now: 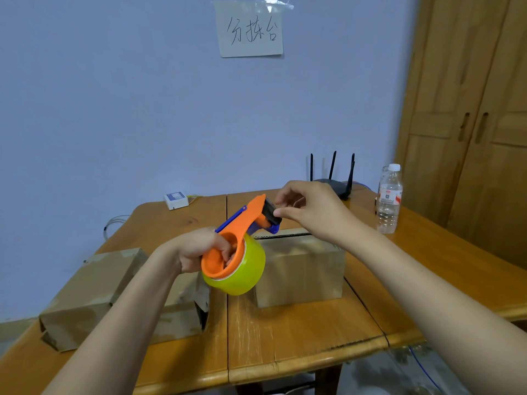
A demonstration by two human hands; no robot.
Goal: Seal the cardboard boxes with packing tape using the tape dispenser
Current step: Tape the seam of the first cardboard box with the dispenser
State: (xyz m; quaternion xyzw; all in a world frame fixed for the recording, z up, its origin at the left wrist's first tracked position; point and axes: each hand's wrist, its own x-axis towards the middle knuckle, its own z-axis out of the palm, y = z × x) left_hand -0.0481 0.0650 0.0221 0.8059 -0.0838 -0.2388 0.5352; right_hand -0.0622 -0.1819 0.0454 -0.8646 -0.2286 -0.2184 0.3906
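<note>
My left hand [199, 249] grips the orange tape dispenser [239, 226], fingers curled through its ring inside the yellow-green tape roll [242, 272] — I hold it in the air above the middle of the tabletop [299, 337]. My right hand [308, 209] pinches at the dispenser's dark cutter end, thumb and forefinger closed there; whether they hold the tape's end, I cannot tell. One cardboard box [302, 269] stands behind the roll, toward the tabletop's right half, its top seam open at the far edge. Another cardboard box [94, 295] lies near the left edge, partly hidden by my left forearm. A water bottle [389, 198] stands by the right edge — a router [336, 181] sits at the far edge.
</note>
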